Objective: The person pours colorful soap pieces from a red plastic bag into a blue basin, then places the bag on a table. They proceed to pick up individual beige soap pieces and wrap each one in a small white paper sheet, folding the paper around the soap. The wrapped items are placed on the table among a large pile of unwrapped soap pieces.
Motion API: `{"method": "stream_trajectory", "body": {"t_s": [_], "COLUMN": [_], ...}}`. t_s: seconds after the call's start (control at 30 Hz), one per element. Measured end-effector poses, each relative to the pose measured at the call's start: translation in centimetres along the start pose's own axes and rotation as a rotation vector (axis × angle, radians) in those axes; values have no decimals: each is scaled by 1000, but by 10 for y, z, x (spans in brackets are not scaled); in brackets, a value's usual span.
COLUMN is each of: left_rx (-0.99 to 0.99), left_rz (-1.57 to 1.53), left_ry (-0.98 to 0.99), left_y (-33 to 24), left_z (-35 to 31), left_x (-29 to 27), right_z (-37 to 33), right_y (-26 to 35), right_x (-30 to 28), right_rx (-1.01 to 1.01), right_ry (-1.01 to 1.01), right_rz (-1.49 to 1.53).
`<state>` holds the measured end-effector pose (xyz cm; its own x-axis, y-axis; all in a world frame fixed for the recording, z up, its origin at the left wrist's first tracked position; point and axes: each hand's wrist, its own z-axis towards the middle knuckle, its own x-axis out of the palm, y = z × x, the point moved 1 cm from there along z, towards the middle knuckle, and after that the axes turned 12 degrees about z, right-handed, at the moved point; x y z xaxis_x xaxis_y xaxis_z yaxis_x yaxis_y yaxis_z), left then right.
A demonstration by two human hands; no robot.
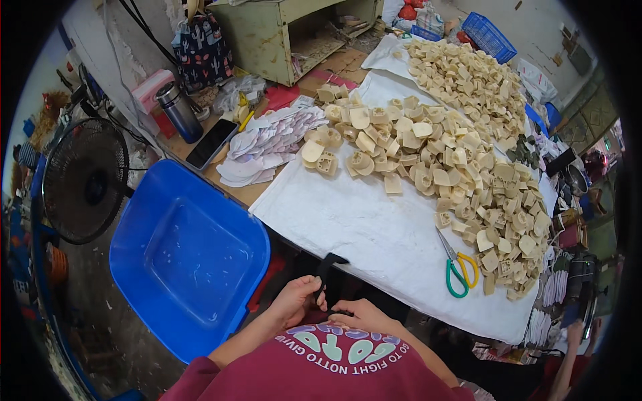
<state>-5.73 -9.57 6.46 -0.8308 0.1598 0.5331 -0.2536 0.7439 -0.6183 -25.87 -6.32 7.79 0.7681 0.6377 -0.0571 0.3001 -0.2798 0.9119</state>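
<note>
In front of my body, at the table's near edge, my left hand point(297, 301) pinches a black strap point(327, 264) between thumb and fingers. The strap's free end rises and bends to the right over the white cloth's edge. My right hand point(364, 315) is close beside it, lower down, with its fingers curled in against something dark. What those fingers hold is hidden by the hand and the dark background. Farther right on the cloth lie scissors point(456, 266) with one green and one yellow handle, their blades a little apart.
Small beige molded pieces point(428, 144) are heaped across the white-covered table point(314, 220). A blue plastic tub point(187, 247) is at my left, beside a black fan point(87, 180). Pale cut-out pieces point(267, 144), a phone point(212, 144) and a flask point(179, 112) lie or stand beyond.
</note>
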Motion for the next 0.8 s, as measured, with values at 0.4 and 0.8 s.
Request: {"method": "stream_trajectory", "body": {"t_s": [0.4, 0.8], "left_rx": [598, 182], "left_rz": [408, 1797], "left_ry": [-502, -500], "left_y": [-117, 1], "left_z": [-15, -67], "left_x": [-69, -97], "right_z": [-136, -134], "right_y": [-7, -62], "right_x": [-85, -107], "right_rx": [-216, -128], "right_ry": [-1284, -1425], "right_rz": [-279, -813]}}
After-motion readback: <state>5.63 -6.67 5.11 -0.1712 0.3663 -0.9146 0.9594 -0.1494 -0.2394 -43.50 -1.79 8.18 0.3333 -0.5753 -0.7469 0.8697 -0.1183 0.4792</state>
